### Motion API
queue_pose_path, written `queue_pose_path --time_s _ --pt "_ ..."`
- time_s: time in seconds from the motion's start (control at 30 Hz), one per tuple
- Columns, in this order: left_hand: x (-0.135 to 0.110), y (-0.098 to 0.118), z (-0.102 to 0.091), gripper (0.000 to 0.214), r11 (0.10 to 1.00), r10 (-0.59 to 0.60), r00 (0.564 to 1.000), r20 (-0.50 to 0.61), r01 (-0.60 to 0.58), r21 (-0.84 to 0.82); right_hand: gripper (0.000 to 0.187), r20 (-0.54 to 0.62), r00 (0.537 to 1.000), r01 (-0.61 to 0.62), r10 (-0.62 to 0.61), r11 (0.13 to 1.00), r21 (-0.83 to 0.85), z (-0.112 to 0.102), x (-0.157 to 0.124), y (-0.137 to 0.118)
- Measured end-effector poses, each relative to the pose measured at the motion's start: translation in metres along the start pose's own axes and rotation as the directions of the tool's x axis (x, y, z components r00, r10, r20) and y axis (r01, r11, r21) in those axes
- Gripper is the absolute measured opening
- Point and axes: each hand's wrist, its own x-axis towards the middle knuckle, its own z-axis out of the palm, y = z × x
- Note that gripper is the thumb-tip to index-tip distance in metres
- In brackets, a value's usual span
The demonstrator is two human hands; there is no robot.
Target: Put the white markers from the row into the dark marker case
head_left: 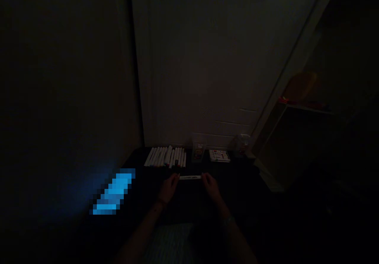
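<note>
A white marker pen [190,177] with dark print along its barrel lies level between my two hands. My left hand [169,187] pinches its left end, and my right hand [211,185] pinches its right end. Just beyond my left hand, several white markers [161,156] lie side by side in a row, some showing coloured or dark ends. The dim light hides the finer detail of my fingers.
Behind the marker stand a clear container [198,153], a flat white box with printed marks [219,155] and another clear container [242,144]. A glowing blue, blurred-out screen [114,193] lies at the left. The dark table meets a pale wall [207,58]; a shelf [308,108] is at the right.
</note>
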Motion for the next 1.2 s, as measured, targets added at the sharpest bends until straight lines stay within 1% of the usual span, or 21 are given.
queue_pose_path --time_s 0.1,0.27,0.47,0.57,0.7,0.8,0.97,1.2 --pt "0.002 -0.006 0.002 0.042 0.999 0.010 1.000 -0.009 -0.010 0.034 0.041 0.012 0.999 0.037 -0.037 0.999 0.013 0.000 0.001 0.003" --pt "0.005 -0.012 0.006 0.043 0.994 -0.016 1.000 -0.026 0.019 0.105 0.040 0.020 0.998 0.056 -0.054 0.996 -0.067 0.000 0.000 0.006" --pt "0.003 -0.005 0.005 0.036 0.992 -0.018 0.999 -0.050 0.024 0.126 0.038 0.032 0.998 0.057 -0.054 0.991 -0.119 -0.001 0.000 0.005" --pt "0.000 -0.002 0.003 0.035 0.993 -0.006 0.999 -0.035 0.010 0.119 0.039 0.019 0.998 0.063 -0.062 0.991 -0.117 0.000 0.001 0.005" --pt "0.000 -0.001 0.001 0.036 0.994 0.004 1.000 -0.009 -0.003 0.113 0.041 0.014 0.999 0.045 -0.044 0.990 -0.133 -0.001 -0.001 0.001" --pt "0.001 -0.001 0.001 0.035 0.993 -0.005 1.000 -0.006 0.006 0.116 0.042 0.013 0.999 0.044 -0.043 0.991 -0.130 -0.002 -0.002 -0.002" --pt "0.001 -0.001 0.001 0.034 0.993 -0.008 1.000 0.001 0.007 0.116 0.041 -0.003 0.999 0.034 -0.035 0.985 -0.169 -0.003 -0.001 -0.002" --pt "0.001 0.000 0.001 0.033 0.994 0.009 1.000 0.019 -0.011 0.108 0.040 -0.004 1.000 0.011 -0.012 0.989 -0.149 -0.001 0.000 -0.001"
